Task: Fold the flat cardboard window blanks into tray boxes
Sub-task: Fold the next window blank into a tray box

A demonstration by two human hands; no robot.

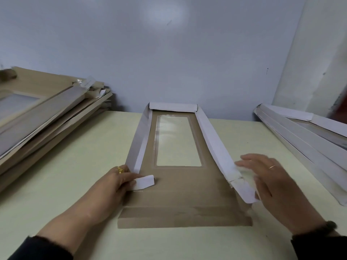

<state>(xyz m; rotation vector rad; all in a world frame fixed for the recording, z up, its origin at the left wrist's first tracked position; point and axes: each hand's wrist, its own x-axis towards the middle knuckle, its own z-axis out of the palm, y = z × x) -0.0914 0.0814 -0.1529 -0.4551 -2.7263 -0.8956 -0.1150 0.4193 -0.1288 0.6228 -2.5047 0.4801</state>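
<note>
Cardboard blank [180, 186] lies flat on the table [75, 166], long axis running away from the person. Left hand [114, 184] pinches a small white corner tab [144, 182] at its fingertips; right hand [272, 181], fingers loosely spread, presses the raised right side wall [216, 145] just inside them. Unfolded near flap [184, 216] sits between both wrists, equally reachable.

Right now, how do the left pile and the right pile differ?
The left pile shows mostly brown faces and sits loose and fanned; the right pile shows mostly white faces with side walls folded up. The left pile's top piece shows its window fully; the right pile's window is only partly in frame. Both rest on the table against the wall, flanking the blank being folded.
</note>
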